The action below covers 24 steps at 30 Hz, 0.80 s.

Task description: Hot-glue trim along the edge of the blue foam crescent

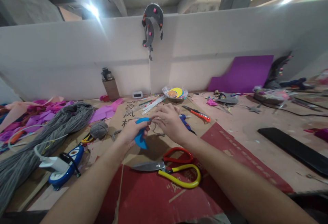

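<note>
My left hand is closed around a curved blue foam piece, held just above the table. My right hand meets it from the right, fingers pinched at the top end of the blue piece; a thin grey strand loops below them, and I cannot make out exactly what the fingers hold. Scissors with a red and a yellow handle lie shut on red cardboard right under my forearms. A blue glue gun lies just behind my right hand.
A thick bundle of grey yarn and pink scraps fill the left side. A bottle, an orange cutter, a bowl, a purple sheet and a black strip lie around. A white partition stands behind.
</note>
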Available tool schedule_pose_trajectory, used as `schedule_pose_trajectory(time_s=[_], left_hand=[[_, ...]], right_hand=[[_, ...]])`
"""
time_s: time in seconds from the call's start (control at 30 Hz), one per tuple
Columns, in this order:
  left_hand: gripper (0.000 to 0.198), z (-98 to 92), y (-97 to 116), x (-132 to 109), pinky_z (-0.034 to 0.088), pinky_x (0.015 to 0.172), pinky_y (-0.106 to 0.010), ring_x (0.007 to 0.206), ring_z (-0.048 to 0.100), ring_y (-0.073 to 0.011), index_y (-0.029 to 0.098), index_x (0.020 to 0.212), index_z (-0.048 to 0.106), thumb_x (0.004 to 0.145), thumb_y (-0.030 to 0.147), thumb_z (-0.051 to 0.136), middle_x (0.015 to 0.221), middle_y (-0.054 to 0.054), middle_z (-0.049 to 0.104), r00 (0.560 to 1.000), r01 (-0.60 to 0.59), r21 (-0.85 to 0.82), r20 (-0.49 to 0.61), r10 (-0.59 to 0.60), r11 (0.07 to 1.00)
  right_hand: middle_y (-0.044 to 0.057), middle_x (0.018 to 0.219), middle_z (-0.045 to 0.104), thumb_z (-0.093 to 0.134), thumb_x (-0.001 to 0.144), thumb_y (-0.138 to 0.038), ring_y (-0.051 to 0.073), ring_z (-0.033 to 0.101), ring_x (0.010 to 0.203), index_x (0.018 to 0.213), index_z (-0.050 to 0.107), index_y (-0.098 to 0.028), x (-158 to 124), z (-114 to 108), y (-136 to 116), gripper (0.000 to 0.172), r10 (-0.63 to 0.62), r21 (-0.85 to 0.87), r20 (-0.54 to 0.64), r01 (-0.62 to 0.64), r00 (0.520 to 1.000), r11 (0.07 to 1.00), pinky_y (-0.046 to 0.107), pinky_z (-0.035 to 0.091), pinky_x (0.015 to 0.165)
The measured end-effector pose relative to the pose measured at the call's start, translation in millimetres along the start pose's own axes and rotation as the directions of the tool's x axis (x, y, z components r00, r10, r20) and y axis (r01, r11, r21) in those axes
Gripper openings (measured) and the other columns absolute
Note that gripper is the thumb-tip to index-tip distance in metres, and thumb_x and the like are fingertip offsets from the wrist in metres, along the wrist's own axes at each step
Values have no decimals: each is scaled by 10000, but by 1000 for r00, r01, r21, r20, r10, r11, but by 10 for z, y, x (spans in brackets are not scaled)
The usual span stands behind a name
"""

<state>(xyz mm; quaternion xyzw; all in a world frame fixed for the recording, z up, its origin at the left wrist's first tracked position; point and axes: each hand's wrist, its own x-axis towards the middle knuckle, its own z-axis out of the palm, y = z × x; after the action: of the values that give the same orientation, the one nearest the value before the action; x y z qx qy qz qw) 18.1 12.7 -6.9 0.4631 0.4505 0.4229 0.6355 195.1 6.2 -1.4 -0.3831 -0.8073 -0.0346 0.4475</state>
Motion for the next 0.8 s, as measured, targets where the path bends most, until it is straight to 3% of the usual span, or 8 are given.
schedule_pose_trajectory(time_s=[0.27,0.37,0.47,0.57,0.7,0.8], left_hand=[[251,52,-30,-32,423,433,-199,427,528,-84,124,683,597,637,333,729,564,-7,605,992,-106,203,-45,117,973],[244,55,-42,-31,426,442,-200,433,531,-87,133,680,582,646,331,719,553,0,601,989,-114,248,-59,132,962],[242,32,-36,-19,417,434,-190,434,519,-77,129,693,583,658,329,714,567,0,599,989,-121,214,-60,137,969],[240,-14,-13,-2,399,414,-178,421,501,-66,120,689,589,649,314,725,567,1,587,989,-121,132,-66,131,984],[228,-40,30,-9,393,406,-167,411,497,-60,125,679,587,642,294,735,564,4,584,994,-91,40,-52,93,995],[216,-9,62,-43,429,441,-173,436,513,-65,126,699,603,636,277,744,564,9,580,998,-55,1,7,55,999]], right_hand=[[87,919,619,479,899,-203,222,453,906,842,628,-180,-58,88,-38,161,-105,-186,95,121,990,975,373,338,836],[85,901,606,507,836,-144,223,461,900,805,586,-179,-41,104,-59,91,-51,-184,68,62,996,981,370,337,832],[53,866,580,521,799,-144,201,488,878,788,539,-189,4,37,-64,50,114,-17,-65,-115,991,993,353,339,807],[13,771,513,438,866,-215,157,485,749,767,474,-200,58,-92,-37,107,294,267,-128,-252,947,930,298,372,715],[9,733,509,339,937,-343,149,495,731,710,474,-200,90,-149,17,300,344,414,-7,-310,939,856,282,392,714],[46,914,583,354,927,-485,163,553,887,929,539,-194,64,-53,24,345,304,554,154,-337,940,761,305,418,825]])
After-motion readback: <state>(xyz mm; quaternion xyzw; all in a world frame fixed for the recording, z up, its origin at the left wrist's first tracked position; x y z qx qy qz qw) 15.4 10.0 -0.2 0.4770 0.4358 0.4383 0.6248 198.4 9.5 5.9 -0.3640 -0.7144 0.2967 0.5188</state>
